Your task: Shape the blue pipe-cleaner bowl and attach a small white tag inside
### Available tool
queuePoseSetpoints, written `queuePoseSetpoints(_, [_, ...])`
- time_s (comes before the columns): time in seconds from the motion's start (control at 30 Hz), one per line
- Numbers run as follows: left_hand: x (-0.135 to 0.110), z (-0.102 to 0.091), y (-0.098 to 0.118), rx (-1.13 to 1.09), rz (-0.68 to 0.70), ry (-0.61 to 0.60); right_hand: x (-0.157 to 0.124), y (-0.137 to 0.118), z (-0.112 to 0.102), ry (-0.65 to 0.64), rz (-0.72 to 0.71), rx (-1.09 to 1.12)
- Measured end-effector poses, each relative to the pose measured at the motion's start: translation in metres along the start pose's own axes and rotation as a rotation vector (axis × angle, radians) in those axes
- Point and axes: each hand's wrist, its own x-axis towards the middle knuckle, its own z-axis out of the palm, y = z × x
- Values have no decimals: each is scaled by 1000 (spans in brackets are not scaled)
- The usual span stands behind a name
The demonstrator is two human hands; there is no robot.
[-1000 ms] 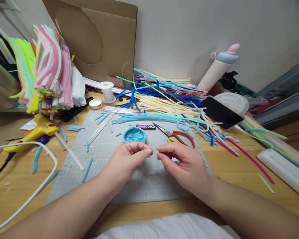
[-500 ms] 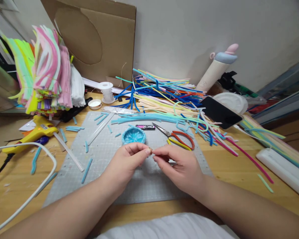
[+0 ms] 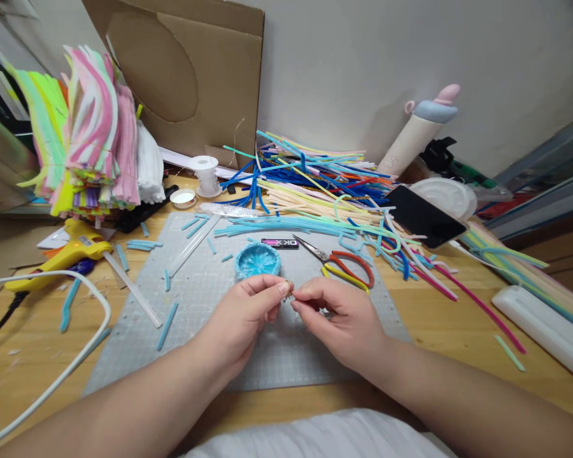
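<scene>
My left hand [image 3: 253,305] pinches a tiny metallic-looking piece [image 3: 289,292] between thumb and forefinger; its kind is too small to make out. Against the piece's right side, the thumb and forefinger of my right hand [image 3: 339,315] are drawn together, with what they hold mostly hidden. Just beyond the left fingers lies a round light-blue fuzzy bowl shape [image 3: 258,259] on the grey cutting mat [image 3: 286,362]. Scissors with red and yellow handles [image 3: 346,267] rest past my right hand, beside a small black and pink packet [image 3: 280,243].
A yellow glue gun [image 3: 62,254] with a white cable lies at left. Pipe cleaners [image 3: 310,175] pile up at the back, near a white spool [image 3: 205,175] and a phone [image 3: 424,216]. Cut blue pieces [image 3: 167,326] are scattered over the mat. A white bottle [image 3: 417,130] leans at the wall.
My right fingertips have shifted slightly around the tiny piece, and the right thumb sits closer to the forefinger. The view has moved a little; things on the table stay put.
</scene>
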Motion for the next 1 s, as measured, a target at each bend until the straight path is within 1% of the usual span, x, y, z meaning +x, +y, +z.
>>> queuePoseSetpoints(0.1, [0, 0, -2, 4, -7, 7, 1, 1, -1, -26, -2, 7])
queuePoseSetpoints(0.17, [0, 0, -2, 20, -5, 7, 3, 0, -1, -20, -9, 2])
queuePoseSetpoints(0.23, [-1, 1, -1, 51, 4, 3, 4, -2, -2, -12, -17, -6])
queuePoseSetpoints(0.3, [-2, 2, 0, 99, 18, -8, 5, -5, -3, -32, -26, -4])
queuePoseSetpoints(0.4, [-4, 3, 2, 185, 35, -33, 6, -7, -7, -26, -28, 16])
queuePoseSetpoints(0.5, [-6, 3, 4, 260, 30, -97, 9, -6, -14, 6, -16, 67])
queuePoseSetpoints(0.57, [-6, 3, 5, 284, 15, -137, 13, -4, -19, -52, -53, 101])
queuePoseSetpoints(0.67, [-6, 4, 6, 285, 8, -152, 18, -3, -26, -125, -100, 101])
queuePoseSetpoints(0.77, [-7, 5, 8, 300, 7, -174, 20, -3, -31, -183, -86, 89])
queuePoseSetpoints(0.87, [-7, 5, 11, 337, -16, -202, 21, -2, -35, -274, -68, 105])
queuePoseSetpoints(1.0, [-7, 2, 13, 370, -68, -271, 22, -1, -39, -366, -80, 118])
